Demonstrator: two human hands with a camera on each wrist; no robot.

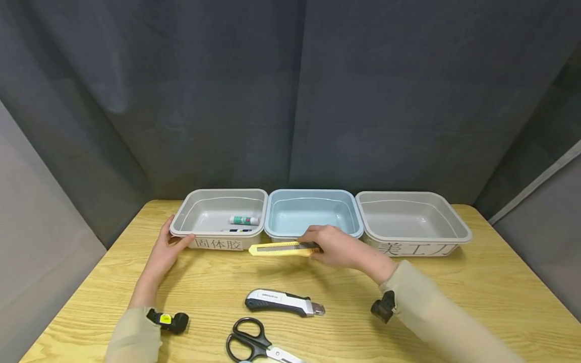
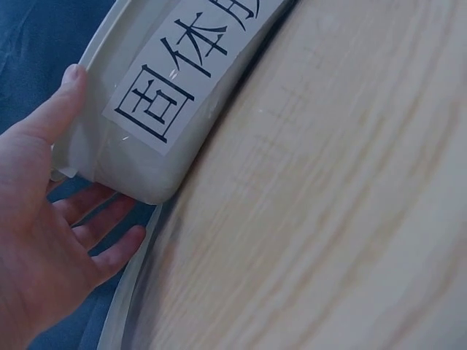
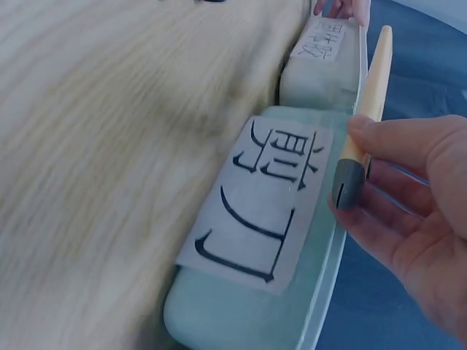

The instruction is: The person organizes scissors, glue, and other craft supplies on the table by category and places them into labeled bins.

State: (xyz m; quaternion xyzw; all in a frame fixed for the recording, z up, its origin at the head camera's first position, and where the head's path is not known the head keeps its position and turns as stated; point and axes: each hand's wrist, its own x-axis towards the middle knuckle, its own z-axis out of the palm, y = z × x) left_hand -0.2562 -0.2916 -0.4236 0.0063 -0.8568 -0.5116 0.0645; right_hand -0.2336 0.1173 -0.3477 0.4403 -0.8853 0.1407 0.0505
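A yellow utility knife (image 1: 279,248) with a dark end is pinched between the thumb and fingers of my right hand (image 1: 333,246), in front of the light blue bin (image 1: 313,195). The right wrist view shows the knife (image 3: 376,80) upright beside that bin's labelled front (image 3: 219,299). My left hand (image 1: 164,250) holds the front left corner of the left grey bin (image 1: 181,214), thumb at the front rim and fingers along the side. Inside that bin lie a green-and-white glue stick (image 1: 244,220) and a dark-and-white stick (image 1: 238,230), partly hidden by the rim.
To the right stands another grey bin (image 1: 413,237) with a label on its front. A white-and-black utility knife (image 1: 283,302) and black-handled scissors (image 1: 256,344) lie on the wooden table (image 1: 204,297). A dark curtain (image 1: 290,101) hangs behind the bins.
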